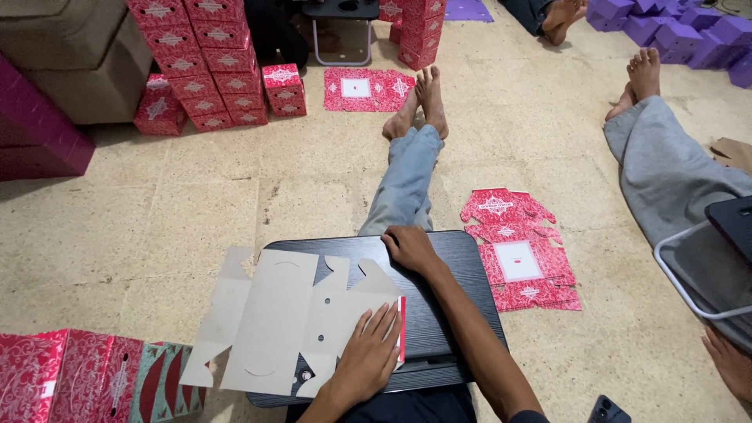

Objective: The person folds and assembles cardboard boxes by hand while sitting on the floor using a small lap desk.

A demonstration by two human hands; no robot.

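Observation:
A flat, unfolded cardboard box blank (274,321) lies grey side up on a black lap table (450,258) over my legs. My left hand (368,356) presses flat on the blank's right part, where a red printed edge shows. My right hand (409,247) rests with curled fingers on the table's far edge, touching the blank's upper right corner and holding nothing. My legs in blue jeans (406,184) stretch out ahead on the floor.
Flat red printed blanks (518,251) lie on the floor right of the table. Stacks of folded red boxes (211,63) stand far left, more at bottom left (78,376). Another person's grey-trousered legs (666,164) lie at right, beside a second small table (705,274). Purple boxes (681,31) sit far right.

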